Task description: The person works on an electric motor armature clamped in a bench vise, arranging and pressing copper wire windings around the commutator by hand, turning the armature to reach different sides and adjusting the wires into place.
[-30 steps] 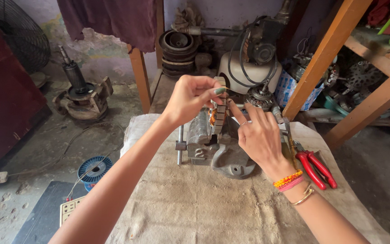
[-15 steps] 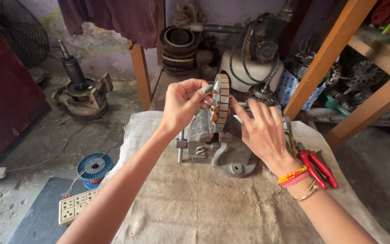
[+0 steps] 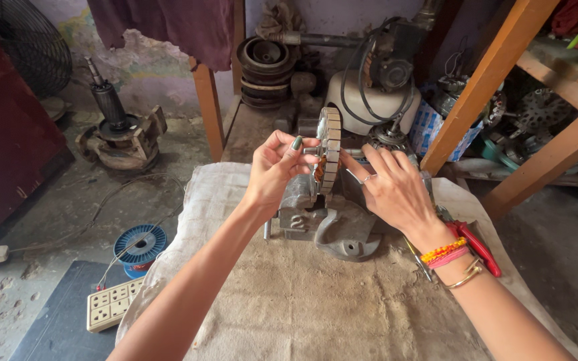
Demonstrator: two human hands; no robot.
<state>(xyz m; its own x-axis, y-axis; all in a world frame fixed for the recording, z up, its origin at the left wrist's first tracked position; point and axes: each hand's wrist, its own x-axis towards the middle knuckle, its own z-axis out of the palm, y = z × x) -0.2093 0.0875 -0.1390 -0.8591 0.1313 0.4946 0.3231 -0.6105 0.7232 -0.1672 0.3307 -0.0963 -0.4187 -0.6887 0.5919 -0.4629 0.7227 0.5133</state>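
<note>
At the far left of the frame a white power strip point(image 3: 114, 304) lies on the floor beside a blue spool of wire point(image 3: 140, 245), both well clear of the work. Moving right, the left hand point(image 3: 277, 170) is raised over the middle of the frame, its fingers pinched narrowly on the left face of a round motor core point(image 3: 329, 150), a ring of stacked metal plates with copper windings showing at its edge. The core stands upright, edge-on to the camera, just above a grey bench vise point(image 3: 326, 217) that sits on the sackcloth-covered table point(image 3: 302, 301); whether the vise grips it or merely stands under it cannot be told. The right hand point(image 3: 389, 187) is spread wider, fingers reaching toward the right face of the core, and seems to touch it or a thin wire there, though the contact is too small to see clearly. To do this step well, the person likely needs to keep the core steady with the left pinch while the right fingertips work gently, so the thin windings are not kinked or scraped on the plates. At the right edge, red-handled pliers point(image 3: 479, 246) lie on the cloth, just beside the right wrist.
</note>
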